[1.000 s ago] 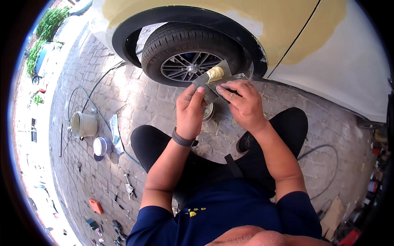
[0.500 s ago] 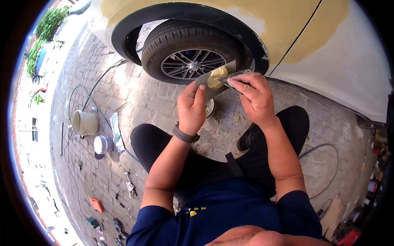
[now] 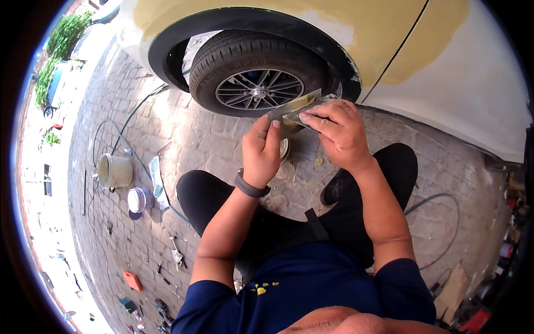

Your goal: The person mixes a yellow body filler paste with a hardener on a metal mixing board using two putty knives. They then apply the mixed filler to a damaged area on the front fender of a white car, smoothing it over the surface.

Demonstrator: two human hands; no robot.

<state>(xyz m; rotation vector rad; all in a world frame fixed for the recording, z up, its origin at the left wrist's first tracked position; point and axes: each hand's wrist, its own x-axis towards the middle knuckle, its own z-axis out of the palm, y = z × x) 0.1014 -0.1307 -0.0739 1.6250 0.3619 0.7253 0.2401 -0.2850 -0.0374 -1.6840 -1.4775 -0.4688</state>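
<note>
My left hand (image 3: 261, 150) grips a flat grey metal plate (image 3: 276, 115) streaked with yellow putty (image 3: 301, 103). My right hand (image 3: 339, 136) has a second grey scraper (image 3: 328, 98) pinched in its fingers, lying over the plate and partly hiding the putty. Just beyond both tools stands the car's rear wheel (image 3: 258, 89) under a black arch trim (image 3: 239, 18). The body panel (image 3: 397, 33) above is patched yellow and white. A round tin (image 3: 284, 150) sits on the paving below my hands, mostly hidden by them.
At left stand a pale bucket (image 3: 114, 170) and a lidded tub (image 3: 139, 199), among hoses (image 3: 133, 114) on the brick paving (image 3: 103, 234). An orange case (image 3: 132, 280) and scattered tools lie lower left. Cardboard (image 3: 453, 289) and clutter lie at lower right. My bent legs frame the space.
My right hand's scraper has slid across the plate, and much less putty shows now. Both hands have shifted slightly to the right since a second ago, still holding their tools.
</note>
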